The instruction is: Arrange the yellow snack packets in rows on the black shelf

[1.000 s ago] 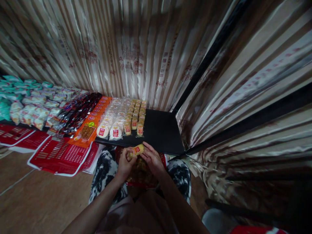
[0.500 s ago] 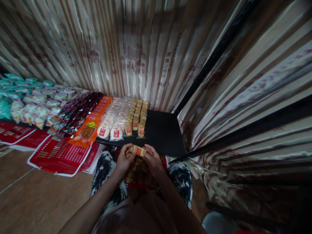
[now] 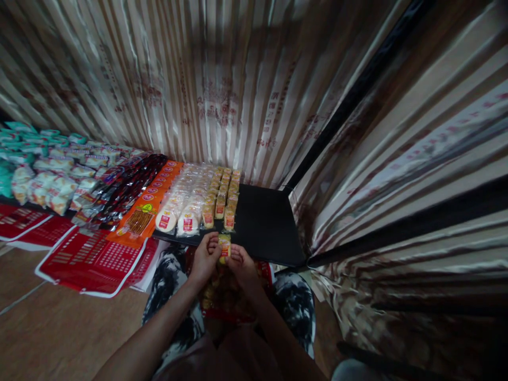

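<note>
A small yellow snack packet with a red label (image 3: 224, 248) is held upright between my two hands. My left hand (image 3: 206, 257) is closed on its left side, and my right hand (image 3: 241, 263) pinches its lower right. Just beyond the fingers, rows of similar yellow packets (image 3: 229, 214) line the black shelf (image 3: 270, 227). Below my hands, between my knees, rests a red-edged bag or basket (image 3: 226, 301) with more yellow packets; its exact kind is hard to make out in the dim light.
Left of the yellow rows lie round white wrapped crackers (image 3: 188, 219), an orange snack bag (image 3: 138, 217), dark packets (image 3: 130, 182), white packets (image 3: 61, 191) and green ones (image 3: 24, 143). Red baskets (image 3: 91, 259) sit on the floor. Striped curtains (image 3: 222, 79) and a black pole (image 3: 337, 121) border the shelf.
The yellow packet has turned from lying crosswise to standing upright between my hands. My right hand has shifted slightly left and down, and the view has tilted a little.
</note>
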Action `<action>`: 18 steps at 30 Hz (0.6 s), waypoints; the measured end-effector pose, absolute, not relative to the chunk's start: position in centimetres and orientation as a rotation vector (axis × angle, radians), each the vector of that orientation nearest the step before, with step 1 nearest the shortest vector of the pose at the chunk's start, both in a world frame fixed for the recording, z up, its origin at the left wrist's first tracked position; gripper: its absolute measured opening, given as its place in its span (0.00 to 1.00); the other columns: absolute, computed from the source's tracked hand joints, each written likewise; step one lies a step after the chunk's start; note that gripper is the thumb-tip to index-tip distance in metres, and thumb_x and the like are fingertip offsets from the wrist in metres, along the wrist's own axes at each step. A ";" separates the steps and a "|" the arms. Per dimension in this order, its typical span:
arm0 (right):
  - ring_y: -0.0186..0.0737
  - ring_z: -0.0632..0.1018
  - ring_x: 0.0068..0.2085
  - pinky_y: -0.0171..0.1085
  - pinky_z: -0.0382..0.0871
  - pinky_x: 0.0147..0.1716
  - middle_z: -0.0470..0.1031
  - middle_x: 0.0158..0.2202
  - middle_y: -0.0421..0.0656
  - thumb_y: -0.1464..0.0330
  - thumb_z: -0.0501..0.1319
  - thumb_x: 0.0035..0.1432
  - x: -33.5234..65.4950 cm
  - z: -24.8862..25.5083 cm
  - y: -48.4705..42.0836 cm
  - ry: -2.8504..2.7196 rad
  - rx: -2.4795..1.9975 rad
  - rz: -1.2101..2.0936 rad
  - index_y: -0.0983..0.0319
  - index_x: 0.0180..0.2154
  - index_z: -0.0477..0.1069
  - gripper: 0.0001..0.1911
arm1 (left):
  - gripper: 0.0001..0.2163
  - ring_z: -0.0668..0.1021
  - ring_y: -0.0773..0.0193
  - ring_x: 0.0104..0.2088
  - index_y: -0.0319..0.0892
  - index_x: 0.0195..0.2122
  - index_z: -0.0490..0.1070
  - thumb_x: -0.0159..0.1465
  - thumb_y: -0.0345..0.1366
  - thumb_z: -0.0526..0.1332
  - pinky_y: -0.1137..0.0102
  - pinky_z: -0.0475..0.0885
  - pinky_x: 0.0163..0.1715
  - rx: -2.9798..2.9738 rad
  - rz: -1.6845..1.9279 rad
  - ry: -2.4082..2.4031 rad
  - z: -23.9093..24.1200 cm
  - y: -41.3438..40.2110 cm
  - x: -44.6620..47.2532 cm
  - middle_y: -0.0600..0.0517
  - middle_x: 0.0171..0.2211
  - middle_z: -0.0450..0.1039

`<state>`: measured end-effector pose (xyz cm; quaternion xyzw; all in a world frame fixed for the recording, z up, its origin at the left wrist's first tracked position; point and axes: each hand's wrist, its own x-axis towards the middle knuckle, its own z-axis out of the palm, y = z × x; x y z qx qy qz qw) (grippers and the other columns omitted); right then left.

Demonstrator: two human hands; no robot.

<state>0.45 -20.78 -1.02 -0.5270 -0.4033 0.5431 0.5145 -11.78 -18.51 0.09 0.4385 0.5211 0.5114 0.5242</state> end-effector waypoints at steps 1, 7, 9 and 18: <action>0.39 0.75 0.36 0.38 0.70 0.38 0.76 0.35 0.43 0.66 0.64 0.43 0.4 -0.9 -20.4 -1.013 -1.294 1.264 0.60 0.37 0.70 0.16 | 0.17 0.74 0.68 0.34 0.40 0.43 0.67 0.52 0.36 0.62 0.74 0.70 0.33 1.062 1.242 1.266 0.2 -18.2 -11.8 0.50 0.35 0.71; 0.38 0.74 0.34 0.36 0.69 0.32 0.75 0.34 0.42 0.63 0.62 0.47 -0.5 -0.1 -17.1 -1.201 -1.402 0.998 0.59 0.39 0.70 0.15 | 0.19 0.75 0.66 0.36 0.40 0.48 0.64 0.55 0.35 0.60 0.72 0.71 0.34 1.137 1.348 1.378 0.5 -15.9 -11.8 0.47 0.40 0.72; 0.39 0.74 0.36 0.36 0.69 0.33 0.74 0.35 0.43 0.63 0.61 0.49 -1.0 0.0 -16.1 -1.203 -1.380 0.960 0.59 0.39 0.68 0.14 | 0.17 0.76 0.66 0.35 0.40 0.47 0.65 0.56 0.36 0.60 0.71 0.71 0.35 1.150 1.317 1.397 0.0 -15.3 -11.9 0.48 0.38 0.73; 0.42 0.72 0.38 0.39 0.66 0.38 0.73 0.35 0.44 0.65 0.57 0.53 -1.1 -0.2 -14.5 -1.460 -1.572 0.594 0.59 0.37 0.68 0.08 | 0.11 0.74 0.59 0.38 0.41 0.40 0.69 0.55 0.34 0.58 0.63 0.67 0.43 1.419 1.286 1.657 -0.6 -13.8 -11.4 0.48 0.36 0.72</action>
